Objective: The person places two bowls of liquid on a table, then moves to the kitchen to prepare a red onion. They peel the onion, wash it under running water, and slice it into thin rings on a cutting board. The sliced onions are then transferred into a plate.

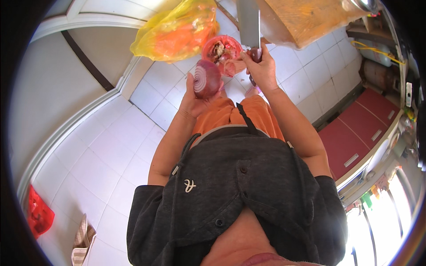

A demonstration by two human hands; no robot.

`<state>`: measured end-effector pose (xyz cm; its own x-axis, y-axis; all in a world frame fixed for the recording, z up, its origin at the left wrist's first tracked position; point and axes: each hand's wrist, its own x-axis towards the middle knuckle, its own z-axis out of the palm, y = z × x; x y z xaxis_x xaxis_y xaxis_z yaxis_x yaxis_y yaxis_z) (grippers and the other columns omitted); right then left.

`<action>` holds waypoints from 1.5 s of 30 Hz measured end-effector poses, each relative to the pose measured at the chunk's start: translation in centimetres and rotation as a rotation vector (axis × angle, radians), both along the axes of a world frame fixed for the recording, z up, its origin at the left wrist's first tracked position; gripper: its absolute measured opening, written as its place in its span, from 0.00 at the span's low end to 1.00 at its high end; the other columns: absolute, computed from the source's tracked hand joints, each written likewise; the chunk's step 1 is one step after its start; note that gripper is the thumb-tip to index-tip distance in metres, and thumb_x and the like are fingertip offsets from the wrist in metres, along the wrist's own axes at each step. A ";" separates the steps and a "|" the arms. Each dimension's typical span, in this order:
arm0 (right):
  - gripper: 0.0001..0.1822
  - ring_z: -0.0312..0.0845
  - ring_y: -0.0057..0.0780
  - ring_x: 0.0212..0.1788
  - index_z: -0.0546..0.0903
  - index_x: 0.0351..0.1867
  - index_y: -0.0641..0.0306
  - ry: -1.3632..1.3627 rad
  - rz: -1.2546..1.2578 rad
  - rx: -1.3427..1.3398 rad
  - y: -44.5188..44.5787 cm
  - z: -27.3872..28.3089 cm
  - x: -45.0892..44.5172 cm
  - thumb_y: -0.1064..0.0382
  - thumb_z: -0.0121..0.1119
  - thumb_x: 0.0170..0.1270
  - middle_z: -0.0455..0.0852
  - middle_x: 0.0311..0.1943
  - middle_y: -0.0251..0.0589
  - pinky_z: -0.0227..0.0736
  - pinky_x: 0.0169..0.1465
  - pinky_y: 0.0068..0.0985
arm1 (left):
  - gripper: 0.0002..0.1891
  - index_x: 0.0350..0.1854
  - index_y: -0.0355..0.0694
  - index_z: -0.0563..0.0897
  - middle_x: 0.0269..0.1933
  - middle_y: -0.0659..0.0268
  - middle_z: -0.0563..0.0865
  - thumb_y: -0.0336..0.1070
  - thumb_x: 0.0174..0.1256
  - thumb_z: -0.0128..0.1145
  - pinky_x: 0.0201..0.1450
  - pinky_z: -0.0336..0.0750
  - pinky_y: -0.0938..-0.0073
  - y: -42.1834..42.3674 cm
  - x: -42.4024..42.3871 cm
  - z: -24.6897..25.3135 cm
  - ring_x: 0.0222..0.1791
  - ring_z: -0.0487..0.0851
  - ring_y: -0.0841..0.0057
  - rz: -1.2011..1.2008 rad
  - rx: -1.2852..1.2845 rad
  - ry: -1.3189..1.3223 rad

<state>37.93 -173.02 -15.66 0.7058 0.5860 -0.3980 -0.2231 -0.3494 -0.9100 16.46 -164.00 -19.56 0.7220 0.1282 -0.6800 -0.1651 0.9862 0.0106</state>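
Note:
A large red onion rests in my left hand, its cut face with pale rings turned to the left. My right hand grips the dark riveted handle of a cleaver, whose broad blade points up and away from me. The blade and the onion are apart. Beyond and between my hands, a red plastic bin on the floor holds onion skins and other scraps. A crumpled pinkish bag or wrapper shows at its near side, partly hidden by the onion and my right hand.
A yellow plastic bag with orange contents lies beyond my left hand. A wooden-topped table stands at the far right. Red cabinets line the right side. A door frame, a red bag and a striped cloth item are at left.

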 end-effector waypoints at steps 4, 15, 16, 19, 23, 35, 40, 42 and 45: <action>0.26 0.72 0.13 0.23 0.77 0.57 0.66 0.074 0.167 -0.019 0.4 1.9 -0.2 0.61 0.73 0.61 0.81 0.27 0.29 0.70 0.26 0.18 | 0.40 0.75 0.41 0.63 0.66 0.58 0.76 0.52 0.65 0.65 0.60 0.81 0.58 0.0 1.7 1.8 0.65 0.78 0.64 -0.289 0.696 0.139; 0.36 0.83 0.19 0.42 0.72 0.65 0.70 0.098 0.428 -0.065 -0.4 3.1 0.0 0.60 0.75 0.57 0.88 0.43 0.37 0.80 0.46 0.22 | 0.43 0.73 0.36 0.66 0.65 0.59 0.76 0.42 0.57 0.73 0.69 0.69 0.70 0.8 2.7 4.7 0.65 0.75 0.71 -0.462 1.119 0.183; 0.36 0.83 0.20 0.42 0.72 0.65 0.70 0.168 0.435 -0.046 -0.3 3.7 0.3 0.60 0.75 0.57 0.88 0.44 0.37 0.80 0.46 0.22 | 0.42 0.73 0.36 0.66 0.65 0.59 0.76 0.42 0.56 0.73 0.68 0.70 0.70 1.0 2.6 4.7 0.65 0.75 0.71 -0.494 1.178 0.193; 0.34 0.84 0.20 0.45 0.71 0.65 0.71 0.280 0.476 -0.016 -0.3 5.0 1.0 0.63 0.72 0.59 0.88 0.45 0.38 0.80 0.45 0.22 | 0.42 0.72 0.36 0.68 0.64 0.59 0.77 0.42 0.55 0.74 0.67 0.70 0.70 1.2 2.4 5.3 0.64 0.76 0.71 -0.535 1.219 0.219; 0.31 0.83 0.20 0.47 0.72 0.64 0.70 0.241 0.500 -0.032 -0.5 4.2 0.6 0.66 0.69 0.60 0.89 0.46 0.38 0.80 0.46 0.22 | 0.42 0.71 0.37 0.70 0.63 0.58 0.79 0.42 0.53 0.75 0.66 0.72 0.70 1.2 2.0 5.2 0.63 0.78 0.71 -0.578 1.339 0.260; 0.31 0.82 0.24 0.24 0.74 0.63 0.68 0.332 0.629 -0.060 -0.1 2.1 0.9 0.65 0.63 0.54 0.86 0.37 0.46 0.78 0.34 0.23 | 0.40 0.69 0.36 0.72 0.62 0.57 0.81 0.38 0.52 0.75 0.66 0.73 0.70 1.0 1.7 5.9 0.62 0.80 0.71 -0.634 1.476 0.241; 0.32 0.81 0.24 0.28 0.72 0.65 0.68 0.318 0.517 -0.062 -0.1 1.5 0.9 0.67 0.61 0.55 0.84 0.37 0.42 0.80 0.34 0.25 | 0.40 0.69 0.37 0.72 0.64 0.57 0.79 0.38 0.52 0.75 0.65 0.74 0.69 0.6 1.4 5.0 0.63 0.79 0.70 -0.508 1.374 0.176; 0.30 0.85 0.32 0.37 0.76 0.60 0.67 0.239 0.471 -0.065 -0.1 0.5 0.6 0.64 0.64 0.52 0.87 0.39 0.46 0.80 0.44 0.29 | 0.40 0.69 0.37 0.70 0.62 0.58 0.79 0.37 0.52 0.76 0.65 0.74 0.69 0.4 1.6 4.7 0.62 0.79 0.70 -0.491 1.446 0.184; 0.35 0.85 0.38 0.45 0.74 0.64 0.66 0.140 0.430 -0.120 0.6 1.2 0.1 0.61 0.65 0.50 0.87 0.43 0.50 0.78 0.51 0.31 | 0.40 0.67 0.38 0.71 0.60 0.58 0.78 0.38 0.51 0.77 0.63 0.75 0.68 0.4 2.5 5.2 0.61 0.78 0.67 -0.504 1.759 0.289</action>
<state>38.08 -172.38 -14.47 0.3437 0.7577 -0.5547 -0.1528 -0.5377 -0.8292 18.94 -163.58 -14.32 0.8115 0.5736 -0.1119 0.2982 -0.2417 0.9234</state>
